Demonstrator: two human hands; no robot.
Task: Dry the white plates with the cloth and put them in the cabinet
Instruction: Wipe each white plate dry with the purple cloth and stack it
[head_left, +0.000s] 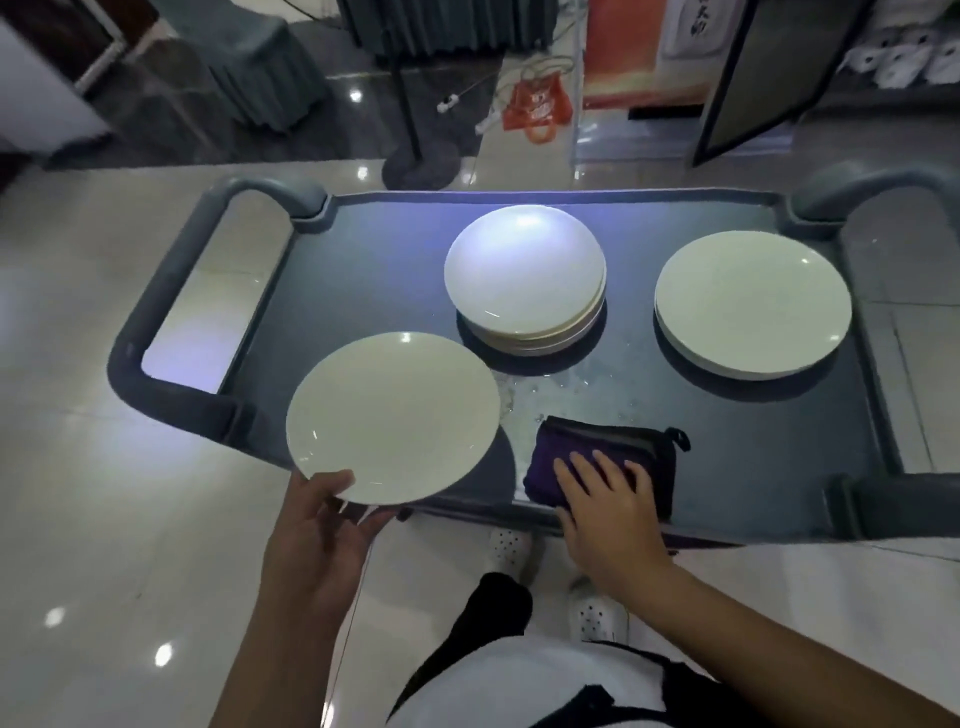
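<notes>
Grey plastic cart top (363, 270) carries 2 plate stacks. Your left hand (317, 530) grips 1 round white ceramic plate (392, 418) at its near rim. Your right hand (605, 499) lies flat-fingered on the folded purple cloth (608, 452); gather it fully before wiping.

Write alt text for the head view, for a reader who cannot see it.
A person's left hand holds a white plate over a grey cart while the right hand rests on a folded purple cloth. Two plate stacks sit farther back.
</notes>
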